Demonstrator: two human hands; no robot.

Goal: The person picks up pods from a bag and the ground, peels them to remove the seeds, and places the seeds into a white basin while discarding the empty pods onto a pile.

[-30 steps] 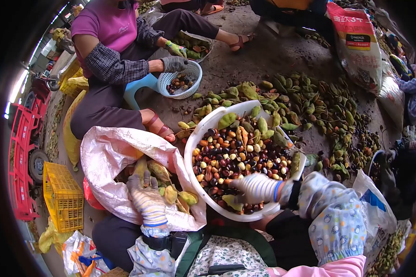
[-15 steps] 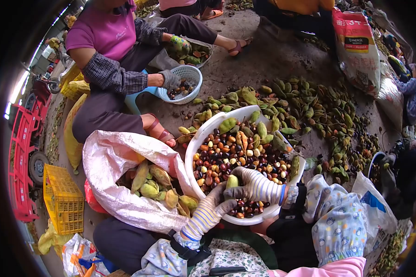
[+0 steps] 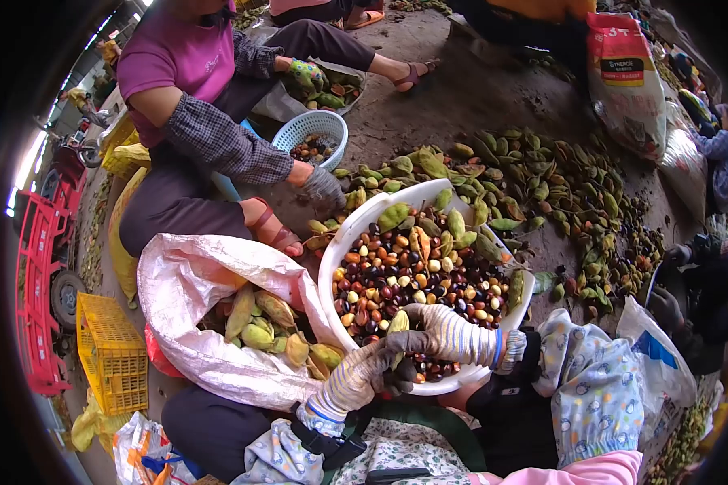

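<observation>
Over the near edge of a white basin [image 3: 329, 279], both my gloved hands meet around a green seed pod [image 3: 399, 322]. My left hand [image 3: 356, 374], in a striped glove with dark fingertips, grips it from below. My right hand [image 3: 455, 335] closes on it from the other side, fingers against the left ones; their tips are partly hidden. Brown, cream and dark seeds [image 3: 416, 279] fill the basin, and several green pods [image 3: 394, 217] lie along its far rim. Left of the basin, an open white sack [image 3: 188, 279] contains green-brown pods [image 3: 255, 335].
Beyond the basin spreads a heap of pods [image 3: 574, 202]. A person in purple sits across, gloved hand [image 3: 323, 190] at the heap's edge, near a blue basket [image 3: 341, 147]. A yellow crate [image 3: 112, 356] stands left; a red-and-white sack [image 3: 627, 89] stands far right.
My hands have shifted slightly left, with the pod still between them and turned more upright. The other person's gloved hand has moved from the blue basket to the pod heap.
</observation>
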